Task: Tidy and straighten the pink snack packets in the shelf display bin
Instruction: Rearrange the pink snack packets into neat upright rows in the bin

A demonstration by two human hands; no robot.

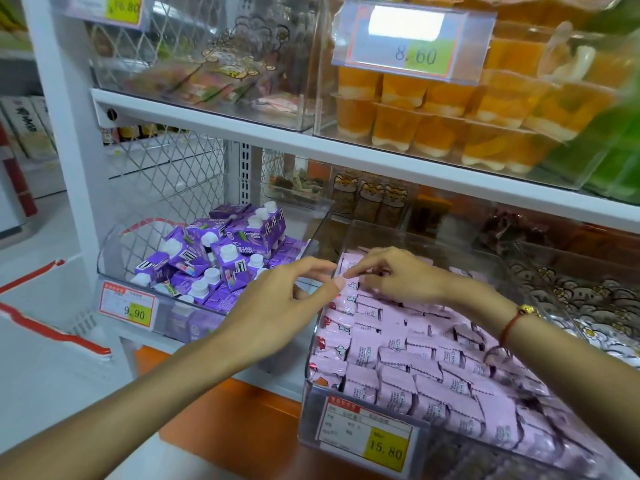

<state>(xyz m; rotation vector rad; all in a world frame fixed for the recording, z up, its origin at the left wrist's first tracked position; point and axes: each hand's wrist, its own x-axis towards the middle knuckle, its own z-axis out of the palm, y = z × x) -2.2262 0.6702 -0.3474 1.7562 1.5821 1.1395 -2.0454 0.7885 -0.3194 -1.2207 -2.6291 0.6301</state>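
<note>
- Two shelves (221, 109) of clear bins; my clear bin (311, 403), tagged 15.80, sits on the lower one, right of the purple drink cartons (221, 254).
- Pink snack packets (415, 368) fill that bin; front and middle rows look mostly lined up, so I judge the job well along.
- Back-left corner is the messy bit left.
- My right hand (398, 275) rests on the back packets, fingers bent, pinching one there.
- My left hand (277, 299) hovers at the bin's left edge, fingers loose, holding nothing.
</note>
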